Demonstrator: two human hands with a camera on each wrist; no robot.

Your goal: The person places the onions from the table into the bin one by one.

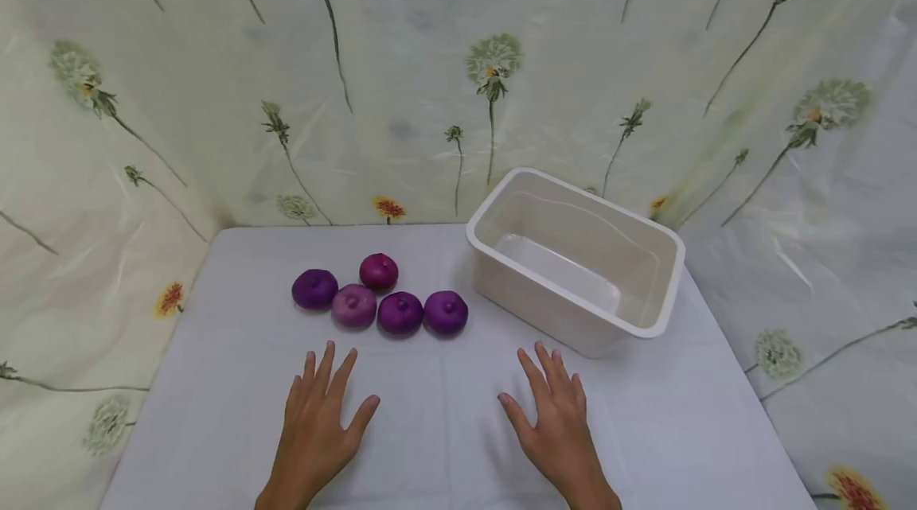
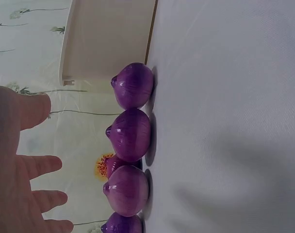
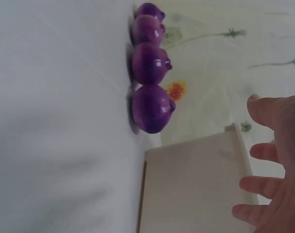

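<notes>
Several purple onions lie together on the white-covered table, left of centre in the head view. Four of them form a row: a dark onion, a paler pinkish onion, another dark onion and a violet onion. Behind the row sits a redder onion. My left hand hovers in front of the onions, fingers spread, holding nothing. Nearer the bin is my right hand, likewise spread and touching nothing. Both wrist views show the hands apart from the onions.
A cream rectangular plastic bin stands angled at the table's back right, its inside bare. Floral sheeting hangs behind and along both sides of the table.
</notes>
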